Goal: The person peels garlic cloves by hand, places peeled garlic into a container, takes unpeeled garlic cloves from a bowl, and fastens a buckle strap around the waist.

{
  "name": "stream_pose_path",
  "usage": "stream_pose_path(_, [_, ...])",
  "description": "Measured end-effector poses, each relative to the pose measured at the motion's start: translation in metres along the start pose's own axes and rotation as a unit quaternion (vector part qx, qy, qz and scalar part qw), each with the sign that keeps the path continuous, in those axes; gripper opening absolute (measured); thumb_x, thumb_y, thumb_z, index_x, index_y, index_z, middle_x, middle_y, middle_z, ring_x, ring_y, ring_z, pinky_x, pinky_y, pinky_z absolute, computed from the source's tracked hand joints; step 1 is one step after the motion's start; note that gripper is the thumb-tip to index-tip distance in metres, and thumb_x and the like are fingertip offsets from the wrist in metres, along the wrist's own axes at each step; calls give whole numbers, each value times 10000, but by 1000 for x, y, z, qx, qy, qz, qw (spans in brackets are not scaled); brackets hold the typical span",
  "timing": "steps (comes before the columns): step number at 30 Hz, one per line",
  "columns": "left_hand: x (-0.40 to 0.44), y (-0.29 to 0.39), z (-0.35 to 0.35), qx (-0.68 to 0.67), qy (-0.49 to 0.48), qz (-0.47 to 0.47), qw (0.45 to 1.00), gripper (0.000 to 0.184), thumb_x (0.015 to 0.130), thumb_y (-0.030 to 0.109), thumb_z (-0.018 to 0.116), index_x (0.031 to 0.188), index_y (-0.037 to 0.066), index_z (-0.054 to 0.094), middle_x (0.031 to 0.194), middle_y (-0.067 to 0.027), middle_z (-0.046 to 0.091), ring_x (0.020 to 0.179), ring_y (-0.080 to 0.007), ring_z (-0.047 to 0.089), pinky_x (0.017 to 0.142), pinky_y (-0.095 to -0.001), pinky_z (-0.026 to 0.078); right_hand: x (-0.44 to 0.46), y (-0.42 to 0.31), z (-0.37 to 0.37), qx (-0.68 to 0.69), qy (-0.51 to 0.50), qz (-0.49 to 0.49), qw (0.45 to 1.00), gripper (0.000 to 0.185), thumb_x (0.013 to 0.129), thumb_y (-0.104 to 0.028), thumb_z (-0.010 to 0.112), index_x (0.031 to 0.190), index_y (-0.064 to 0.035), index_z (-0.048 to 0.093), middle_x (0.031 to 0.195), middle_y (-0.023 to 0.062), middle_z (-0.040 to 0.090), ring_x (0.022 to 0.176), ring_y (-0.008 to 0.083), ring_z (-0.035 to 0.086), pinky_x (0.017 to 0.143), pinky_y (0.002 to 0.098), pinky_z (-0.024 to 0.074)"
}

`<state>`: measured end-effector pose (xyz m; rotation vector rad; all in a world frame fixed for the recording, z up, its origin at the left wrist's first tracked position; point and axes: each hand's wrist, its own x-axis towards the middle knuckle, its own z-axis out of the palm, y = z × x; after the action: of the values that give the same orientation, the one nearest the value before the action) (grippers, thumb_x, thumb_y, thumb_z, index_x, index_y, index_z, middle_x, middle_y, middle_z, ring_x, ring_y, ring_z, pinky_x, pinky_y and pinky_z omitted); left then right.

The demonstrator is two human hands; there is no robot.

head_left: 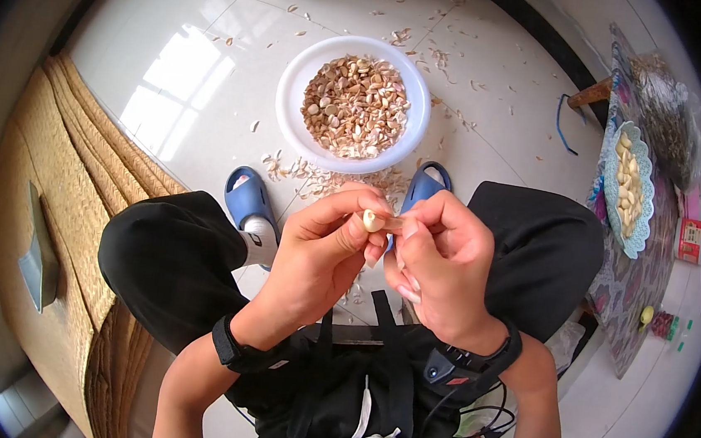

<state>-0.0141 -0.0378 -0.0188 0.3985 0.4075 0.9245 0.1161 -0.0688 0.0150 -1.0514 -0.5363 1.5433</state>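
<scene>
Above my lap, my left hand (328,234) pinches a pale garlic clove (369,220) between thumb and fingers. My right hand (443,256) is closed on a thin brownish strip of garlic skin (393,223) at the clove's right side. The fingertips of both hands nearly meet there. Beyond them on the floor stands a white plastic basin (291,89), filled with unpeeled garlic cloves (356,107) and loose skins. To the right, peeled cloves (627,185) lie in a light blue scalloped dish (635,242).
Garlic skins (321,179) litter the tiled floor around two blue slippers (252,202). Woven mats (62,185) lean at the left. A patterned cloth (631,302) covers the surface under the dish, near a bag of dried plants (669,105). Black cables (491,419) hang at lower right.
</scene>
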Motion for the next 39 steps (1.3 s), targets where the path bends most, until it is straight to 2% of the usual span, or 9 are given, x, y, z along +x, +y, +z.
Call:
stream_pose_path(6, [1, 0, -2, -33, -50, 22, 998, 170, 881, 108, 475, 1015, 12, 513, 1000, -46, 455, 732, -118, 461, 644, -235, 387, 2, 3, -6, 38, 5, -3, 999, 57, 811, 5, 496, 781, -13, 450, 627, -7, 485, 492, 12, 408, 435, 174, 339])
stream_pose_path(9, [2, 4, -1, -35, -58, 25, 997, 184, 877, 149, 489, 1018, 31, 501, 1008, -40, 441, 729, -116, 458, 635, -239, 375, 4, 3, -8, -128, 32, -42, 990, 62, 800, -2, 504, 765, -20, 456, 620, -34, 459, 529, -5, 395, 456, 161, 326])
stream_pose_path(18, [-3, 7, 0, -35, -64, 17, 997, 192, 864, 179, 515, 1011, 56, 499, 1016, -36, 426, 750, -111, 458, 624, -256, 373, 3, 2, -11, -220, 23, -140, 965, 69, 789, -4, 512, 747, -17, 459, 606, -50, 446, 544, -14, 384, 465, 156, 318])
stream_pose_path(24, [-1, 9, -3, -44, -88, 53, 994, 193, 856, 148, 527, 1024, 56, 506, 1022, -48, 436, 754, -129, 477, 627, -262, 388, 15, -6, -14, -148, 65, -6, 987, 60, 785, -4, 515, 743, -8, 472, 591, -49, 438, 547, -7, 388, 459, 169, 315])
stream_pose_path(26, [-2, 12, -5, -23, -85, 69, 994, 191, 849, 109, 532, 1028, 44, 515, 1021, -58, 445, 768, -143, 499, 633, -268, 405, 18, -12, -16, -319, 16, -66, 945, 45, 768, 10, 523, 746, -1, 485, 606, -5, 475, 546, 39, 444, 475, 204, 357])
stream_pose_path(28, [-4, 17, -5, 16, -71, 75, 995, 195, 838, 62, 537, 1029, 27, 529, 1016, -68, 455, 791, -159, 522, 642, -275, 426, 21, -19, -16, -477, -36, -125, 869, 38, 751, 24, 531, 749, 5, 498, 620, 39, 511, 545, 85, 499, 491, 239, 399])
stream_pose_path(31, [-5, 18, -2, 125, -13, 107, 986, 183, 803, -33, 540, 983, -23, 572, 975, -86, 491, 809, -167, 546, 673, -285, 460, 23, -21, -18, -512, -154, -177, 826, 43, 748, 22, 543, 784, 14, 520, 704, 84, 550, 586, 132, 546, 508, 260, 434])
stream_pose_path(35, [-7, 20, -2, 274, 6, 126, 953, 176, 781, -69, 548, 952, -44, 583, 965, -89, 503, 814, -159, 550, 682, -267, 470, 17, -22, -16, -428, -139, -142, 882, 98, 769, 4, 548, 866, 15, 551, 789, 75, 571, 625, 127, 558, 517, 244, 453])
stream_pose_path(39, [-7, 20, -1, 330, -2, 149, 932, 183, 748, -89, 572, 919, -30, 598, 947, -89, 514, 821, -157, 554, 674, -248, 477, 11, -22, -12, -296, -133, -75, 943, 130, 805, -28, 548, 922, 29, 552, 808, 60, 572, 656, 89, 549, 512, 211, 461])
